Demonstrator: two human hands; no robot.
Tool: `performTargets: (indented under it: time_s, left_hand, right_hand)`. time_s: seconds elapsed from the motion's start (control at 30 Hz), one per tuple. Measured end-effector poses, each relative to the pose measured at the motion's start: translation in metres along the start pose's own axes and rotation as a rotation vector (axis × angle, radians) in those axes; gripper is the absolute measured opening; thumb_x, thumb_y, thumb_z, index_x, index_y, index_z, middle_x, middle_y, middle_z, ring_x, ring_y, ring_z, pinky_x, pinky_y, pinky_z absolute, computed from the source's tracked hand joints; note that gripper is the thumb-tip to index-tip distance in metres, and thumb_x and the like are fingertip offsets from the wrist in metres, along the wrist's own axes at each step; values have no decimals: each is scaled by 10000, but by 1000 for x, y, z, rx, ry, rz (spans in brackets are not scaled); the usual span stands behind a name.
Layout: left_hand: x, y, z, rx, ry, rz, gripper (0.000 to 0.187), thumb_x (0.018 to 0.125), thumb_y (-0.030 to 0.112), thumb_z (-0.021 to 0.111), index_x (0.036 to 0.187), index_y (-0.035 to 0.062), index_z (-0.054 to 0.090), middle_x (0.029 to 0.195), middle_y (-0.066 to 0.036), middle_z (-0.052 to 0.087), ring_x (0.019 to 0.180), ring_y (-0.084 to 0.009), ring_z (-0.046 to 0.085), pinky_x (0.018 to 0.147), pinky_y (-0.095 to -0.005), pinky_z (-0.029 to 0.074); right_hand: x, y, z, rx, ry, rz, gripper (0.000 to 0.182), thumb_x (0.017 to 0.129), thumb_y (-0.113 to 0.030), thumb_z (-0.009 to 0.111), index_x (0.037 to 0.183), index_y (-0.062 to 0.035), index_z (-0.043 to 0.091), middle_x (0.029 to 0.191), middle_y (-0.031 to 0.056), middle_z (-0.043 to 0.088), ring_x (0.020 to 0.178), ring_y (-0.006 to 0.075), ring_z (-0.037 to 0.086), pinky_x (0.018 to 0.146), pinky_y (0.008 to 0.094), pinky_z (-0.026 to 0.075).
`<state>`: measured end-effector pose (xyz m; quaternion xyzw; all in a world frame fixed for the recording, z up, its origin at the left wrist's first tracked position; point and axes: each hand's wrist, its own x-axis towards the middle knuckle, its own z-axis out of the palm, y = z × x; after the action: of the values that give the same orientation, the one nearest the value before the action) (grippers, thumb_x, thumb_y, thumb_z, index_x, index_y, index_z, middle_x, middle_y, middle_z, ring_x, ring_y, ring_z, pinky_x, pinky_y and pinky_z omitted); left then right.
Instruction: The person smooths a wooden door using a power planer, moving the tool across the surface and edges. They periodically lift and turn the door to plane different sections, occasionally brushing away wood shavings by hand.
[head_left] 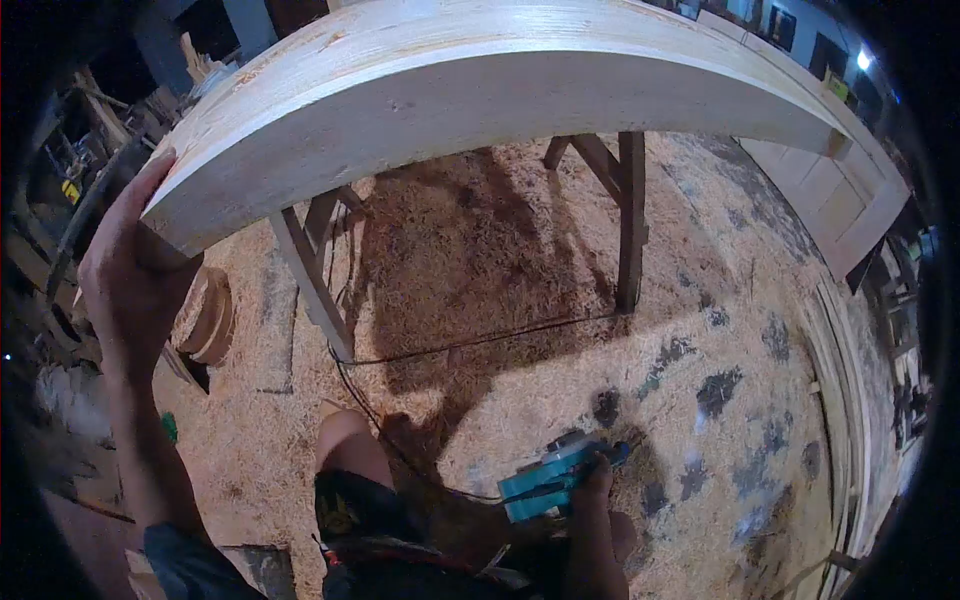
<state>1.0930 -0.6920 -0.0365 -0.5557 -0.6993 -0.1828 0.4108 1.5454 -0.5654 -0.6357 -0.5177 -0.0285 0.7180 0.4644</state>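
A thick pale wooden slab (480, 95) lies across the top of the view on wooden trestle legs (630, 220). My left hand (140, 250) grips the slab's near left corner, with its fingers wrapped round the edge. Low in the view, at the right of my legs, my right hand (594, 482) holds a teal power tool (545, 485) by its body, well below the slab. A dark cord (440, 488) runs from the tool across the floor toward the trestle. The underside of the tool is hidden.
Wood shavings cover the floor (700, 270). Round wooden pieces (207, 318) stand at the left. Long boards (840, 400) lie along the right side, below a panelled wooden door (830, 200). Another trestle leg (310, 270) stands under the slab's left part.
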Motion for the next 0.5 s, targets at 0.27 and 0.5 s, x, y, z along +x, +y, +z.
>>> performTargets:
  time_s: [0.27, 0.5]
  left_hand:
    - [14, 6, -17, -283, -186, -10, 722, 680, 90, 888, 1344, 90, 606, 1326, -131, 654, 1196, -284, 645, 981, -378, 527]
    - [118, 26, 25, -438, -503, -67, 761, 1032, 629, 328, 1559, 80, 336, 1588, -208, 360, 1440, -331, 399, 1204, -411, 292]
  right_hand:
    - [-43, -4, 29, 35, 0, 34, 129, 895, -173, 603, 817, -99, 533, 618, 42, 503, 529, 217, 536, 530, 370, 497]
    - [-44, -5, 21, -93, -84, 40, 251, 954, -329, 585, 904, -83, 602, 722, 54, 563, 646, 224, 578, 619, 391, 531]
